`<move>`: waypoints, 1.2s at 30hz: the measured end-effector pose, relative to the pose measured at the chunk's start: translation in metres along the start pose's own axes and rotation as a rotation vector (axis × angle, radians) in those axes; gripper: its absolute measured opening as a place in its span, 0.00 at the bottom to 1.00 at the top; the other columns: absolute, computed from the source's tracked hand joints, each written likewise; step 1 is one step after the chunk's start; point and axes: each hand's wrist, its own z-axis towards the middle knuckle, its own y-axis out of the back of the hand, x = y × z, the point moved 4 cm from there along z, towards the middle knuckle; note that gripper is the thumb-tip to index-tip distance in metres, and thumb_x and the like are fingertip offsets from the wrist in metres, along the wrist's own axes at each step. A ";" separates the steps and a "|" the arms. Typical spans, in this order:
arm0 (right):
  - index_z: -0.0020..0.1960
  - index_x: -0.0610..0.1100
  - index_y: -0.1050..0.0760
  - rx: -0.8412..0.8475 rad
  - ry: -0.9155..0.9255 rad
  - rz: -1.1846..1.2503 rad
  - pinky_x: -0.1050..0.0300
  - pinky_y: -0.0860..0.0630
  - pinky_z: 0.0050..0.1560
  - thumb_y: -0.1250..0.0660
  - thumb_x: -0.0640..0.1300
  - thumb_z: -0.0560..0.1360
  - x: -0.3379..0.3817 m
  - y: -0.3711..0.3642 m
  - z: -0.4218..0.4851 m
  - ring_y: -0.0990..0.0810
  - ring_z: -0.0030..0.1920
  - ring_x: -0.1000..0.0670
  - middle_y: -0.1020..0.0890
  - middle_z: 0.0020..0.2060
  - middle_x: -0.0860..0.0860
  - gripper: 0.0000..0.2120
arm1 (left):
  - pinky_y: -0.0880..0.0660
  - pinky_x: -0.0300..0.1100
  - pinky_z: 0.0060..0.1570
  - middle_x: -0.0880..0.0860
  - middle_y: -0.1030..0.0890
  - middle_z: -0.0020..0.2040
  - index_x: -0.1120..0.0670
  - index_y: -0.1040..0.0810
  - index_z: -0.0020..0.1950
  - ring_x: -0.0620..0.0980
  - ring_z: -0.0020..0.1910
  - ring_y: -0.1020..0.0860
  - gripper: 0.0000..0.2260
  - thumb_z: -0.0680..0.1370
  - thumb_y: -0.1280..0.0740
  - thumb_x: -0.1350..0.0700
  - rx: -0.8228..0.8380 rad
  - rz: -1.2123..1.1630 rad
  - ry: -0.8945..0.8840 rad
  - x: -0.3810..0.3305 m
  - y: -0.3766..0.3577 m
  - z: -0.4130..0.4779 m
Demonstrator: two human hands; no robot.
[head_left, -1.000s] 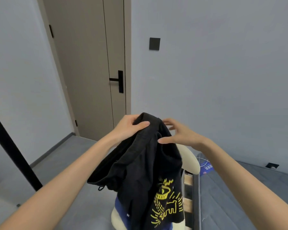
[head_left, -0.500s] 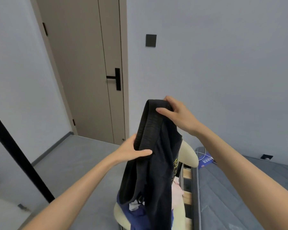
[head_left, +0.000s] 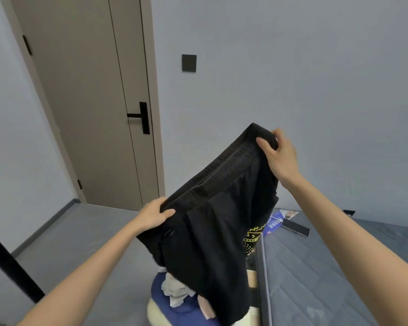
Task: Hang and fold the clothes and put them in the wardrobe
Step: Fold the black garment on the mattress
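The black shorts (head_left: 210, 231) hang in the air, stretched out by the elastic waistband (head_left: 222, 170). The left hand (head_left: 154, 214) grips the lower end, thumb on top and fingers curled behind. The right hand (head_left: 279, 156) pinches the raised end. Below, a clothes pile (head_left: 174, 295) lies on a cream seat (head_left: 156, 314), beside a grey mattress (head_left: 316, 267) bearing a phone (head_left: 295, 227). A closed door (head_left: 92, 102) stands behind.

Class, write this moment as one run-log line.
left hand: grips waistband, low end | right hand: grips waistband, high end | black shorts: held above clothes pile | wardrobe: not in view
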 end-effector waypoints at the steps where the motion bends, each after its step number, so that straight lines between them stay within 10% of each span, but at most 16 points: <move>1: 0.46 0.42 0.32 -0.002 -0.035 -0.044 0.61 0.34 0.35 0.35 0.48 0.78 -0.014 0.002 -0.003 0.30 0.36 0.55 0.28 0.36 0.53 0.10 | 0.29 0.43 0.50 0.49 0.23 0.48 0.50 0.27 0.50 0.52 0.51 0.23 0.04 0.79 0.36 0.51 -0.009 0.075 0.018 -0.001 0.010 0.002; 13: 0.46 0.42 0.22 0.204 -0.470 0.063 0.57 0.25 0.41 0.34 0.54 0.76 -0.054 -0.029 -0.031 0.20 0.44 0.49 0.17 0.44 0.47 0.15 | 0.23 0.42 0.35 0.57 0.17 0.44 0.60 0.21 0.52 0.54 0.39 0.19 0.16 0.77 0.34 0.47 0.203 -0.408 0.449 -0.041 0.034 -0.002; 28: 0.58 0.45 0.29 0.729 -0.306 0.154 0.48 0.26 0.62 0.37 0.50 0.78 -0.037 -0.062 -0.096 0.21 0.58 0.49 0.20 0.56 0.50 0.12 | 0.22 0.40 0.25 0.61 0.21 0.41 0.64 0.26 0.48 0.50 0.25 0.19 0.05 0.80 0.40 0.63 0.149 -1.060 0.506 -0.065 -0.022 -0.007; 36: 0.55 0.47 0.36 0.506 -0.171 -0.269 0.58 0.26 0.33 0.27 0.44 0.69 -0.039 -0.041 -0.093 0.24 0.36 0.52 0.24 0.36 0.52 0.21 | 0.25 0.35 0.22 0.57 0.20 0.32 0.63 0.27 0.44 0.46 0.22 0.21 0.08 0.81 0.41 0.63 0.185 -1.013 0.417 -0.085 -0.030 -0.016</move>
